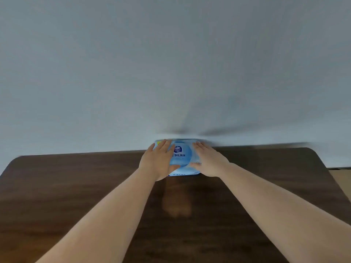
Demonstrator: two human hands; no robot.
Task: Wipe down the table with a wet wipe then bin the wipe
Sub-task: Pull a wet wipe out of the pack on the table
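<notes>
Both bare arms reach straight out over the dark wooden table to a blue wipe pack lying flat at the far edge, right up against the pale wall. The left hand is spread over the pack's left side, fingers extended and lying flat across the top, thumb pointing right along the near part of the label. The right hand mirrors it on the right side, fingers stretched toward the far edge, thumb pointing left. Neither hand is curled round the pack; both rest on it with open, flattened fingers, and the printed label with its round logo shows in the gap between them. The pack sits about mid-width of the table. A faint brownish reflection of the arms shows on the glossy tabletop just near of the pack. The far edge looks smeared with motion blur.
</notes>
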